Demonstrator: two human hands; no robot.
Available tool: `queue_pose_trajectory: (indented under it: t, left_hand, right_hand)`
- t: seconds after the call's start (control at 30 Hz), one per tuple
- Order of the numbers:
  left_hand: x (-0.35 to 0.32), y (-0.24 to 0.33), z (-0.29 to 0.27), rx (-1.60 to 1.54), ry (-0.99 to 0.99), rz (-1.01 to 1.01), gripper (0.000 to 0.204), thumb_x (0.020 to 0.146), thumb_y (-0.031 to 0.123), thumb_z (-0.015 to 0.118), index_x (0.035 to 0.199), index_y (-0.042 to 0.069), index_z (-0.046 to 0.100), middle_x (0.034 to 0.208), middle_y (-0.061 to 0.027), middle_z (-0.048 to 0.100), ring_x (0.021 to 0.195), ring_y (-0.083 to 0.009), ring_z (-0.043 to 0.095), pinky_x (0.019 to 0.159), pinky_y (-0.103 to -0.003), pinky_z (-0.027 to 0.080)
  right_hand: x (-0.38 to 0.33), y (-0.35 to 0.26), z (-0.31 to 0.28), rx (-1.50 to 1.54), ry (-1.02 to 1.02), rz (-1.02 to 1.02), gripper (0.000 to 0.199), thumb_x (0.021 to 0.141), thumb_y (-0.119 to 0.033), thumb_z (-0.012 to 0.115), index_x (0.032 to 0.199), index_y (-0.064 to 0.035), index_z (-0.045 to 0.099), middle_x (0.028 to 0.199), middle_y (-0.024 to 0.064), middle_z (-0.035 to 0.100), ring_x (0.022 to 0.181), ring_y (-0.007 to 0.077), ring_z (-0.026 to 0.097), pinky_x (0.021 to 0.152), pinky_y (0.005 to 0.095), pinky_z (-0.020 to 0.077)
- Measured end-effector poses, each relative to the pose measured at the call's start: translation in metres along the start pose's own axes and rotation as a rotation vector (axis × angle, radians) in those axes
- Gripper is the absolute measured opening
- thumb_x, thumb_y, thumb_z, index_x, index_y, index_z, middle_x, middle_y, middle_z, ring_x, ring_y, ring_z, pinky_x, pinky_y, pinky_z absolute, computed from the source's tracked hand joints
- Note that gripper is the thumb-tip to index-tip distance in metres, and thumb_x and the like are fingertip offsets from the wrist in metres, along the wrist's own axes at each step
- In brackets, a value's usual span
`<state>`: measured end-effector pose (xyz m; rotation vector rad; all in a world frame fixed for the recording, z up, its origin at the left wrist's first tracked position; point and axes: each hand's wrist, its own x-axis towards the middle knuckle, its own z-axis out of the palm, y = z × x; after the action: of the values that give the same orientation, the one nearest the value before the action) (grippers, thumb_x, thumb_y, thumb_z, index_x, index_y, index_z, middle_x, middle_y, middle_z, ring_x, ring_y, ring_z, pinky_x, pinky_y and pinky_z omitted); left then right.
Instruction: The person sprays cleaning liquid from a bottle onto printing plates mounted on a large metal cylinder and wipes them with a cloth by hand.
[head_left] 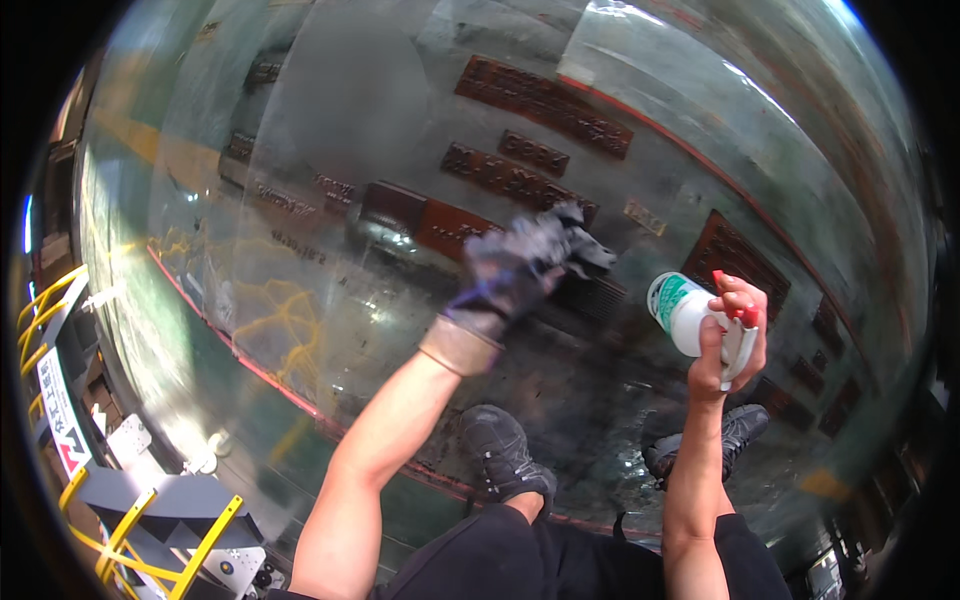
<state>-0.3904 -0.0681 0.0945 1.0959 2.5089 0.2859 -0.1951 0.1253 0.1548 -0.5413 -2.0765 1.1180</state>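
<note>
My left hand (503,290), in a dark glove with a tan cuff, is blurred by motion. It is closed on a crumpled grey rag (570,240), held over a reddish-brown plate (455,228) and a dark ribbed piece (592,300) on the floor. My bare right hand (738,325) grips a white spray bottle (688,330) with a green label and a red trigger. The bottle tilts so that its base points up and to the left. Its grip end is partly covered by my fingers.
Several reddish-brown plates with raised characters (545,105) lie on the dark green floor, with a larger one (738,258) beyond the bottle. Red lines (240,355) cross the floor. My dark shoes (495,450) are close below. Yellow metal rails (205,545) stand at the lower left.
</note>
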Motion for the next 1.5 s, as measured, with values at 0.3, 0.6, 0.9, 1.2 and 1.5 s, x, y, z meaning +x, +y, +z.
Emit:
queue_pose_trajectory:
  t: [0.3, 0.6, 0.9, 1.2, 1.5]
  left_hand:
    - [-0.018, -0.199, -0.028, -0.335, 0.551, -0.469, 0.035, 0.090, 0.025, 0.074, 0.121, 0.009, 0.071, 0.106, -0.0167, 0.075, 0.098, -0.0333, 0.073, 0.089, -0.044, 0.058]
    - [-0.047, -0.093, -0.012, -0.068, 0.248, -0.142, 0.038, 0.093, 0.029, 0.067, 0.129, 0.020, 0.069, 0.103, -0.0048, 0.076, 0.087, -0.0212, 0.075, 0.081, -0.031, 0.062]
    - [-0.005, -0.204, -0.009, -0.459, 0.694, -0.600, 0.025, 0.098, 0.020, 0.068, 0.113, 0.000, 0.067, 0.107, -0.0110, 0.077, 0.097, -0.0217, 0.073, 0.083, -0.033, 0.057]
    - [-0.084, -0.047, 0.029, -0.534, 0.292, -0.466, 0.040, 0.083, 0.029, 0.082, 0.118, 0.013, 0.071, 0.109, -0.0139, 0.074, 0.098, -0.0345, 0.073, 0.085, -0.043, 0.060]
    - [-0.082, 0.085, 0.056, -0.149, 0.136, 0.163, 0.027, 0.083, 0.031, 0.075, 0.108, 0.023, 0.069, 0.083, -0.0022, 0.068, 0.068, -0.0206, 0.067, 0.056, -0.034, 0.050]
  right_hand:
    - [0.001, 0.000, 0.017, 0.073, 0.047, 0.012, 0.031, 0.084, -0.002, 0.062, 0.114, 0.0029, 0.065, 0.119, 0.0216, 0.066, 0.105, 0.0289, 0.066, 0.094, 0.0393, 0.0525]
    - [0.005, 0.017, 0.006, 0.185, 0.140, 0.124, 0.034, 0.080, 0.005, 0.056, 0.113, 0.0074, 0.062, 0.119, 0.0239, 0.063, 0.117, 0.0365, 0.063, 0.106, 0.0519, 0.0500]
    - [0.007, 0.001, 0.024, 0.165, 0.026, 0.116, 0.035, 0.085, 0.004, 0.058, 0.119, 0.0052, 0.061, 0.126, 0.0240, 0.063, 0.118, 0.0328, 0.064, 0.105, 0.0444, 0.0503]
    - [0.006, 0.010, 0.015, 0.237, 0.096, 0.131, 0.040, 0.083, 0.007, 0.057, 0.123, 0.0076, 0.060, 0.122, 0.0234, 0.062, 0.121, 0.0350, 0.061, 0.110, 0.0528, 0.0472]
    - [0.006, 0.005, 0.026, 0.233, 0.105, 0.167, 0.036, 0.085, 0.002, 0.061, 0.122, 0.0042, 0.062, 0.128, 0.0229, 0.064, 0.121, 0.0320, 0.063, 0.106, 0.0423, 0.0486]
